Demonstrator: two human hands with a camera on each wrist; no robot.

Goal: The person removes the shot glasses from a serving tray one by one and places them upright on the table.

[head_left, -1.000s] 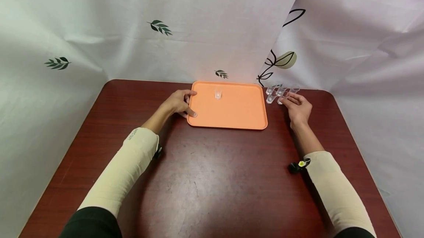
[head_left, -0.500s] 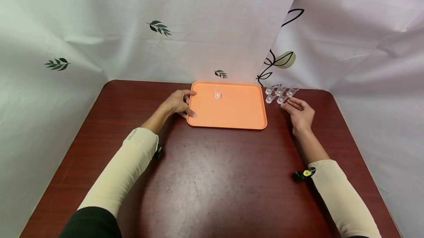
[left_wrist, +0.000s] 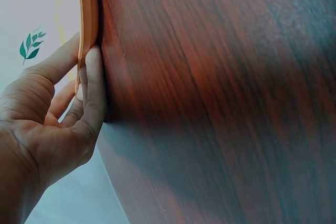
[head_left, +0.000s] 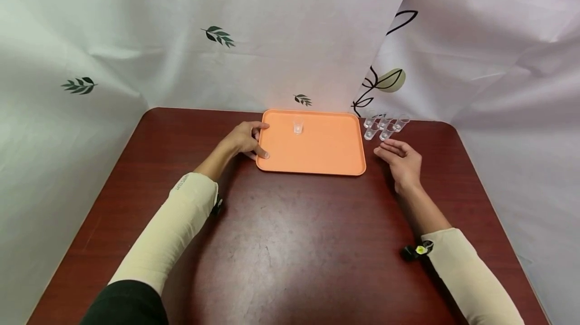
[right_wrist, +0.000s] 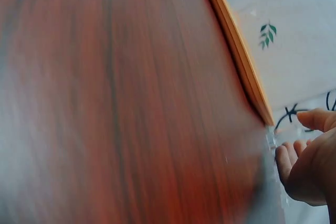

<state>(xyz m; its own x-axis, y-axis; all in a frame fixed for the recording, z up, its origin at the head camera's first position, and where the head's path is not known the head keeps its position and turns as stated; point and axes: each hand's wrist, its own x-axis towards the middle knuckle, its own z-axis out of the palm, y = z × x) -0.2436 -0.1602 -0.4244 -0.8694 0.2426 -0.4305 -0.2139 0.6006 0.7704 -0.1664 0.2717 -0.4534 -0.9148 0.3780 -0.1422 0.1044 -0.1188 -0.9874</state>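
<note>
An orange tray (head_left: 317, 151) lies at the back of the table. My left hand (head_left: 244, 140) holds its left edge, the thumb over the near left rim; the left wrist view has that hand (left_wrist: 58, 114) at the tray's edge (left_wrist: 88, 14). One small clear plastic cup (head_left: 297, 128) stands on the tray, toward the back left. Just right of the tray, several similar clear cups (head_left: 386, 132) stand close together on the table. In front of them is my right hand (head_left: 405, 165), fingers loosely bent and holding nothing. The right wrist view has it (right_wrist: 312, 163) beyond the tray's corner.
The dark red wooden table (head_left: 281, 244) extends toward me from the tray. A pale curtain (head_left: 254, 63) with leaf prints hangs right behind the table's back edge and along both sides.
My right hand has let go of a cup at the near side of the group and drawn back slightly toward me and left. The left hand and tray hold still.
</note>
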